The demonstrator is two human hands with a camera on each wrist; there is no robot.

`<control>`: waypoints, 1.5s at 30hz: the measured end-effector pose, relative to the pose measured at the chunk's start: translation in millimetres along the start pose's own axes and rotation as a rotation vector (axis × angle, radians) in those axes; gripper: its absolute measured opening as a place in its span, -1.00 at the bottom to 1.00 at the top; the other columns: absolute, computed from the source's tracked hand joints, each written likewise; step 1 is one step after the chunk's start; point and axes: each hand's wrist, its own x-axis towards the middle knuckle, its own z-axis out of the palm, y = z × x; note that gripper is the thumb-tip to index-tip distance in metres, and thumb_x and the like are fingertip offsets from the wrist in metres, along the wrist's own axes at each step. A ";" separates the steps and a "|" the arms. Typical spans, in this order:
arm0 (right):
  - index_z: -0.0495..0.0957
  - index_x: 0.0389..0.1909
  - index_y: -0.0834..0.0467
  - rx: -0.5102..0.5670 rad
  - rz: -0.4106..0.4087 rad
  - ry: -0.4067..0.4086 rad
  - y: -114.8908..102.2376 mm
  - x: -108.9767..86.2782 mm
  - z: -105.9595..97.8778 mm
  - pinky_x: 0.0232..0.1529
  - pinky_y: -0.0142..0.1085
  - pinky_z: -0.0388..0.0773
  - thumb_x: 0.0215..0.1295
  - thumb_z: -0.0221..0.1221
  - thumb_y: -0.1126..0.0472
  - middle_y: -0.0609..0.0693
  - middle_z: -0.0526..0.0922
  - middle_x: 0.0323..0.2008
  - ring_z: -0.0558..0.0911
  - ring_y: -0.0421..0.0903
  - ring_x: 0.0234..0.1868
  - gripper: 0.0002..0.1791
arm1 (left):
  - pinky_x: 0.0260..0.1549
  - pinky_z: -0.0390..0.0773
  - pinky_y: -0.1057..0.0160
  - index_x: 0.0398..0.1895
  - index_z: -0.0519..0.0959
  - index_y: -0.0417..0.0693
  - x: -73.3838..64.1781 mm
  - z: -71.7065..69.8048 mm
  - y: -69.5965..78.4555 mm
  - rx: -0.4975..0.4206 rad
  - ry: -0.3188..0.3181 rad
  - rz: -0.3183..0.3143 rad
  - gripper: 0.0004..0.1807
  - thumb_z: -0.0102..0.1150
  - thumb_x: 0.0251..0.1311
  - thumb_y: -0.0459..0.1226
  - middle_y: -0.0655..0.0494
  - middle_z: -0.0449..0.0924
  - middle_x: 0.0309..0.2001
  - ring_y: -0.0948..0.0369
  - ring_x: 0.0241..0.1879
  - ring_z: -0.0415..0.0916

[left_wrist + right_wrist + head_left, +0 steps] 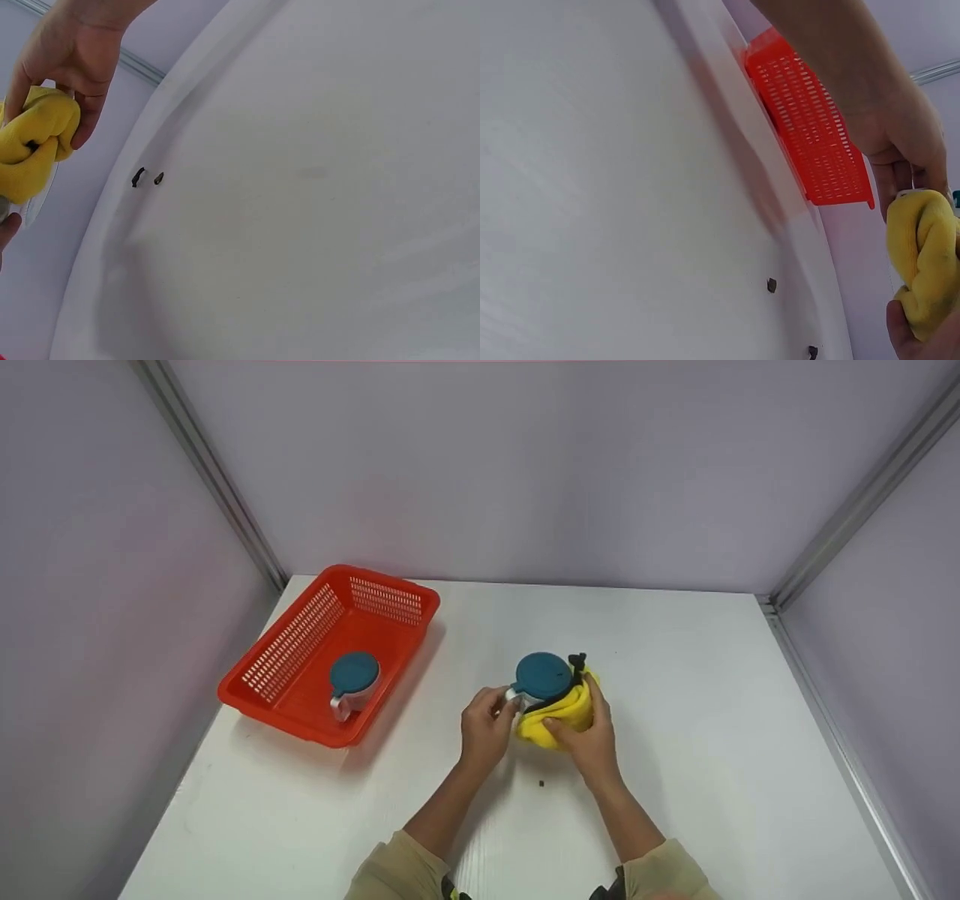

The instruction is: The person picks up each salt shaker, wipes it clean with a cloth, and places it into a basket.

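Note:
A mug with a round teal lid is held up in front of the person, over the white table. The left hand pinches the mug's pale handle at its left side. From the right, the right hand grips a folded yellow cloth with dark edging against the mug's side. In the right wrist view the cloth hides most of the mug, with the left hand at the handle. The left wrist view shows the right hand around the cloth.
At the left of the table stands a red slotted basket. A second teal-lidded mug is inside it, near its right wall. A small dark speck lies on the table below the hands. Pale panels enclose the table.

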 end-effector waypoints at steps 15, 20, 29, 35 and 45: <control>0.03 0.48 -0.43 0.021 0.074 -0.189 -0.3 12.2 -30.3 0.42 -0.04 0.28 -0.01 0.49 0.05 -0.20 0.13 0.49 0.19 -0.05 0.46 0.11 | -0.26 0.71 0.33 -0.12 0.65 -0.24 18.3 -28.2 16.4 -0.113 -0.225 -0.101 -0.84 0.24 0.25 -0.43 -0.06 0.57 -0.31 0.22 -0.32 0.57; 0.05 0.48 -0.44 0.034 0.071 -0.206 2.0 14.3 -33.7 0.44 -0.07 0.26 0.00 0.46 0.15 -0.24 0.13 0.49 0.20 -0.08 0.47 0.09 | -0.24 0.72 0.29 -0.11 0.65 -0.25 19.8 -34.6 33.9 -0.124 -0.245 -0.110 -0.84 0.22 0.26 -0.43 -0.09 0.58 -0.29 0.16 -0.29 0.59; -0.03 0.52 -0.28 0.137 0.107 -0.207 6.8 14.4 -34.4 0.41 -0.23 0.30 0.04 0.45 0.23 -0.13 0.24 0.45 0.30 -0.10 0.38 0.13 | -0.23 0.73 0.13 -0.08 0.65 -0.25 15.8 -32.6 28.3 -0.128 -0.246 -0.129 -0.81 0.22 0.27 -0.41 -0.08 0.58 -0.30 0.06 -0.26 0.63; 0.01 0.50 -0.24 0.155 0.119 -0.242 12.1 15.7 -37.1 0.38 -0.18 0.35 0.03 0.47 0.17 -0.14 0.23 0.43 0.27 -0.06 0.39 0.09 | -0.23 0.74 0.16 -0.07 0.66 -0.22 15.4 -23.2 3.5 -0.132 -0.222 -0.150 -0.81 0.23 0.27 -0.40 -0.09 0.60 -0.26 0.03 -0.24 0.64; -0.01 0.52 -0.25 0.120 0.098 -0.239 15.7 13.9 -34.2 0.41 -0.11 0.31 0.12 0.43 0.03 -0.18 0.17 0.44 0.17 -0.09 0.46 0.04 | -0.26 0.70 0.36 -0.11 0.67 -0.06 9.3 -13.3 5.5 -0.088 -0.115 -0.144 -0.84 0.27 0.26 -0.30 0.06 0.62 -0.27 0.23 -0.24 0.63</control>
